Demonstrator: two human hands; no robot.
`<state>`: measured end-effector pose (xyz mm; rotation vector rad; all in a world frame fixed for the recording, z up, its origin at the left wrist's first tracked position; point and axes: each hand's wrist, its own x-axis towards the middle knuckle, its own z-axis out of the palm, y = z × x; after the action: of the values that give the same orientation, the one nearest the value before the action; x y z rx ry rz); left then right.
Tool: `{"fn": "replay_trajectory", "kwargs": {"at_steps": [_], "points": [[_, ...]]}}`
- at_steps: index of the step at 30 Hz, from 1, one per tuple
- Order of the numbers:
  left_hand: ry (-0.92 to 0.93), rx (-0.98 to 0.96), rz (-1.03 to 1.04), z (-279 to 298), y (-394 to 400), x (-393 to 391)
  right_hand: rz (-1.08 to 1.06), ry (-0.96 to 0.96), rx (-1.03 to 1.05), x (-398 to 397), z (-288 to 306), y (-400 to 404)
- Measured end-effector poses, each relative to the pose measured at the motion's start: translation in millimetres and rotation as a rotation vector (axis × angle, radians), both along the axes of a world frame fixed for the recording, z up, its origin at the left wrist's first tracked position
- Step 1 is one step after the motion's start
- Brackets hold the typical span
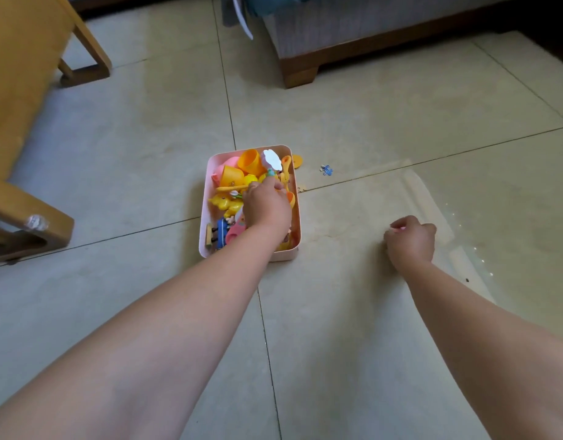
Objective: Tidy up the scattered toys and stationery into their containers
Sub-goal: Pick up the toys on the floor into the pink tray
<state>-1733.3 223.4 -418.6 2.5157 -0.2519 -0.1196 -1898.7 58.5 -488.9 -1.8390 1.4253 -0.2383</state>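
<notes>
A toy wand [271, 161], white-topped with a teal stem, is being gripped by the left hand [266, 208] over the right side of the pink bin [210, 192], the fingers curled round the stem. The right hand [409, 241] is being held low over the floor [369, 122] well to the right of the bin, its fingers curled on something small and pink that is too little seen to name.

The bin is being filled with yellow and orange cups, yellow ducks and small figures, heaped near the rim. An orange disc [297, 161] is lying on the floor just beside the bin's far right corner, and a small blue toy [327, 170] is lying further right, apart from it. A wooden chair leg [29, 230] is standing at the left and a sofa base [300, 71] at the far side.

The likely trouble: the wand is long, and if released upright on the heap it could be tipped over the right wall onto the floor. Cups could also be pushed out by the forearm crossing the near rim.
</notes>
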Motion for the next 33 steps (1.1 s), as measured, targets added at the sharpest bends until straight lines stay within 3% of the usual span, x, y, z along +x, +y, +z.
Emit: {"fn": "replay_trajectory", "kwargs": {"at_steps": [5,7,10,13,16,19,23,27,33], "points": [[-0.032,0.049,0.116,-2.9,20.7,36.2,0.222,-0.358,0.019,58.4,37.9,50.7],[-0.065,0.1,0.161,-5.3,28.6,54.4,0.379,-0.423,0.125,76.7,47.8,69.6],[-0.133,0.197,0.205,-6.9,36.4,74.6,0.569,-0.327,0.308,86.7,55.4,86.9],[-0.137,0.275,0.177,-9.9,38.2,86.9,0.503,-0.087,0.141,84.9,52.5,91.3],[0.012,0.313,0.188,-12.1,37.9,100.9,0.507,0.051,0.065,87.1,45.2,91.3],[0.123,0.299,0.196,-18.4,45.2,105.4,0.576,0.033,0.148,92.9,39.4,99.1],[0.094,0.317,0.162,-28.6,56.5,100.6,0.458,-0.057,0.256,99.4,36.7,113.9],[0.054,0.312,0.189,-22.1,53.2,96.7,0.586,0.049,0.135,106.4,38.6,119.2],[-0.077,0.249,0.114,-7.4,48.3,96.8,0.657,0.061,0.133,122.5,40.2,129.9]]}}
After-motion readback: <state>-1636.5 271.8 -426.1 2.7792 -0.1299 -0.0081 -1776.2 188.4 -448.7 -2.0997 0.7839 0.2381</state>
